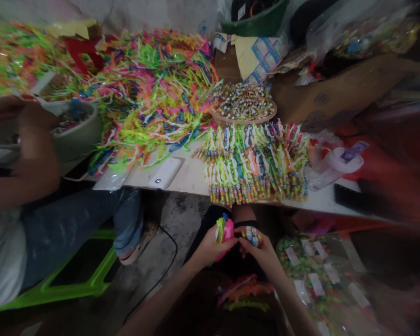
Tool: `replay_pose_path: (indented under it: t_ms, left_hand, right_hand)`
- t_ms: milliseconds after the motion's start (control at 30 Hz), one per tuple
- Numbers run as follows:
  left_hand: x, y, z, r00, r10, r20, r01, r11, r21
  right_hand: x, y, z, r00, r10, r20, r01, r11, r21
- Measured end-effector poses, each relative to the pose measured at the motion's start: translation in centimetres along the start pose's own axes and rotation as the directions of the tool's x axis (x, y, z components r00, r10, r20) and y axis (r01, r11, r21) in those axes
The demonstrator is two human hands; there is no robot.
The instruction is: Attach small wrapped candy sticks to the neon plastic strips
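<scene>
My left hand (210, 246) is closed around a small bundle of bright plastic strips (224, 229), pink, green and blue. My right hand (261, 249) pinches a small roll of coloured candies (252, 235) right beside that bundle, fingertips touching. Both hands hover over my lap, just below the white table's edge (192, 179). More loose strips (245, 291) lie in my lap. On the table in front lie rows of finished candy sticks with strip tails (255, 163) and a round tray of candy rolls (243, 103).
A big heap of neon strips (154, 93) covers the table's left half. A phone (166, 172) lies near the front edge. A person in jeans (73, 219) sits at left on a green stool, beside a grey bowl (77, 128). Bagged goods (315, 270) sit at right.
</scene>
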State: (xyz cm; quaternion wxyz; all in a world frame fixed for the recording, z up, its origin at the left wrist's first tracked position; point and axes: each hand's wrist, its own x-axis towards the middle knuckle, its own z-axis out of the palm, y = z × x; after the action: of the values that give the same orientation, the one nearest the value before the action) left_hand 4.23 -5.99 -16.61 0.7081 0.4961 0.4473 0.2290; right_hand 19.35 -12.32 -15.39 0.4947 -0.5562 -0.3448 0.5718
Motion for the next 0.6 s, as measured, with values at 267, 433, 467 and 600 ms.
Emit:
replay_pose_path:
  t_ms: [267, 433, 467, 600]
  left_hand:
    - [-2.0, 2.3, -0.7, 0.974, 0.225, 0.013, -0.195, 0.813, 0.549]
    - [-2.8, 2.8, -0.5, 0.964, 0.255, 0.082, -0.261, 0.830, 0.493]
    - [-2.9, 2.9, -0.5, 0.961, 0.263, 0.088, -0.272, 0.834, 0.480]
    - [-3.2, 3.5, -0.4, 0.953, 0.302, 0.038, -0.277, 0.809, 0.518]
  right_hand:
    - [-0.5, -1.4, 0.5, 0.995, -0.029, -0.093, 0.031, 0.999, 0.012]
    - [-1.5, -2.9, 0.4, 0.999, -0.007, -0.046, 0.008, 1.000, 0.027]
    - [-1.6, -3.0, 0.2, 0.999, 0.013, -0.050, -0.011, 0.999, 0.032]
    - [-1.7, -2.7, -0.4, 0.984, 0.089, -0.156, -0.087, 0.996, 0.017]
